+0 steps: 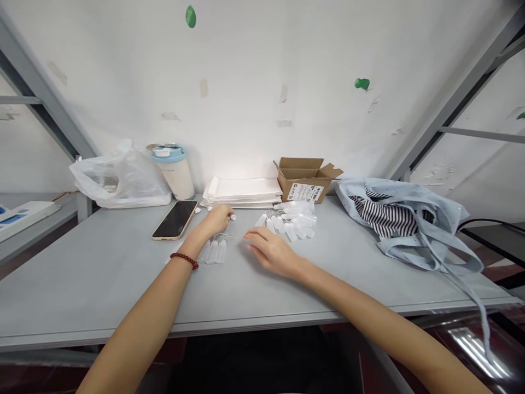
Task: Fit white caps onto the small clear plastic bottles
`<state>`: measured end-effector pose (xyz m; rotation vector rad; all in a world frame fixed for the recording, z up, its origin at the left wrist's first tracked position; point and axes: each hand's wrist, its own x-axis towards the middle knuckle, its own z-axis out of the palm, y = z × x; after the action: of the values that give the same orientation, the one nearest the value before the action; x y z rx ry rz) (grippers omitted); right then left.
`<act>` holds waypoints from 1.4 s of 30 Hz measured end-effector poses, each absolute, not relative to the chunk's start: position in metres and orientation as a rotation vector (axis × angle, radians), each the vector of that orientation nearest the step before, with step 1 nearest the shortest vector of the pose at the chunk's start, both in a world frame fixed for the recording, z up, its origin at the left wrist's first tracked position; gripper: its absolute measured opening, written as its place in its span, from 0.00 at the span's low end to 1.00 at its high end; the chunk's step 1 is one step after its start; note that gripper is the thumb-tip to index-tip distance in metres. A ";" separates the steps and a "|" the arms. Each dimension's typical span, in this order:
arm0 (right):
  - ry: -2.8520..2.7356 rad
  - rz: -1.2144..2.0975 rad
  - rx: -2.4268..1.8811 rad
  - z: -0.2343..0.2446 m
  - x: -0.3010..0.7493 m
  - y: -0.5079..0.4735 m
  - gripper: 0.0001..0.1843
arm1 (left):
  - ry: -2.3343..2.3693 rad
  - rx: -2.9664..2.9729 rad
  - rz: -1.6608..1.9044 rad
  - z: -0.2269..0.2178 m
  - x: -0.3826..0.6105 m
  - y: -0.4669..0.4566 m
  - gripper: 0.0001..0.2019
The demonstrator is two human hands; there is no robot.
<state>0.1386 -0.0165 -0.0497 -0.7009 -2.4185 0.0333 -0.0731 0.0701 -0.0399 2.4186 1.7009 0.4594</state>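
Observation:
My left hand [217, 220] is closed, with a small white piece [233, 217] at its fingertips. Just below it, a row of several translucent white tags [214, 252] with thin strings lies flat on the table, partly covered by my wrist. My right hand [273, 250] hovers over the table to the right of that row, fingers stretched out and holding nothing. Beyond its fingers is a loose pile of similar translucent tags [297, 220] with strings. Other small white pieces [197, 210] sit near the phone, behind my left hand.
A black-screened phone [175, 220] lies on the grey table [262, 298]. Along the wall stand a plastic bag [123, 178], a tumbler [175, 172], a stack of white sheets [246, 191] and an open cardboard box [305, 183]. A light blue cloth bag [437, 219] lies at right, its strap hanging off the edge.

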 end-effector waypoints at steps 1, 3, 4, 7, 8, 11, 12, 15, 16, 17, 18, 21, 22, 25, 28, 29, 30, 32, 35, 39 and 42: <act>-2.470 0.062 -0.642 -0.048 0.135 -0.021 0.14 | 1.708 2.423 0.455 -0.038 -0.072 0.068 0.14; -2.575 0.100 -0.546 -0.046 0.128 -0.028 0.16 | 1.715 2.422 0.437 -0.035 -0.069 0.065 0.14; -2.623 0.109 -0.519 -0.046 0.125 -0.030 0.17 | 1.711 2.421 0.423 -0.034 -0.068 0.064 0.14; -2.733 0.124 -0.485 -0.047 0.118 -0.033 0.19 | 1.693 2.440 0.379 -0.033 -0.066 0.062 0.17; -2.760 0.127 -0.479 -0.048 0.117 -0.034 0.19 | 1.682 2.447 0.362 -0.032 -0.065 0.061 0.19; -2.804 0.134 -0.464 -0.052 0.113 -0.034 0.20 | 1.658 2.452 0.303 -0.030 -0.065 0.060 0.22; -2.807 0.138 -0.466 -0.052 0.113 -0.035 0.21 | 1.655 2.450 0.288 -0.030 -0.065 0.060 0.21; -2.784 0.146 -0.477 -0.052 0.112 -0.035 0.20 | 1.663 2.431 0.265 -0.029 -0.066 0.061 0.17; -2.772 0.144 -0.479 -0.051 0.113 -0.035 0.20 | 1.668 2.422 0.259 -0.029 -0.067 0.061 0.16; -2.761 0.138 -0.479 -0.050 0.113 -0.035 0.19 | 1.676 2.410 0.254 -0.029 -0.067 0.061 0.16; -2.754 0.130 -0.479 -0.049 0.113 -0.035 0.19 | 1.683 2.397 0.251 -0.029 -0.068 0.061 0.16; -2.737 0.104 -0.496 -0.046 0.114 -0.034 0.18 | 1.698 2.363 0.272 -0.029 -0.067 0.060 0.15; -2.732 0.100 -0.504 -0.046 0.114 -0.034 0.18 | 1.699 2.360 0.276 -0.028 -0.067 0.059 0.14; -2.705 0.106 -0.531 -0.047 0.114 -0.032 0.18 | 1.674 2.395 0.247 -0.024 -0.064 0.055 0.10; -2.681 0.123 -0.552 -0.049 0.114 -0.030 0.17 | 1.610 2.416 0.229 -0.019 -0.062 0.051 0.09; -2.678 0.130 -0.552 -0.049 0.115 -0.029 0.16 | 1.594 2.409 0.240 -0.018 -0.062 0.051 0.09; -2.675 0.140 -0.551 -0.050 0.115 -0.029 0.16 | 1.580 2.399 0.254 -0.017 -0.062 0.050 0.09; -2.663 0.160 -0.547 -0.050 0.116 -0.027 0.15 | 1.559 2.381 0.279 -0.017 -0.062 0.049 0.10; -2.619 0.172 -0.566 -0.051 0.117 -0.025 0.13 | 1.555 2.359 0.284 -0.017 -0.064 0.050 0.09; -2.509 0.195 -0.650 -0.055 0.120 -0.021 0.09 | 1.601 2.353 0.229 -0.021 -0.070 0.054 0.07; -2.413 0.239 -0.726 -0.059 0.123 -0.015 0.04 | 1.638 2.305 0.292 -0.024 -0.073 0.056 0.06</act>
<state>0.1231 -0.0152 -0.0595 -0.7260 -2.4134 0.2395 -0.0727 0.0562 -0.0242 2.3048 1.6385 0.2924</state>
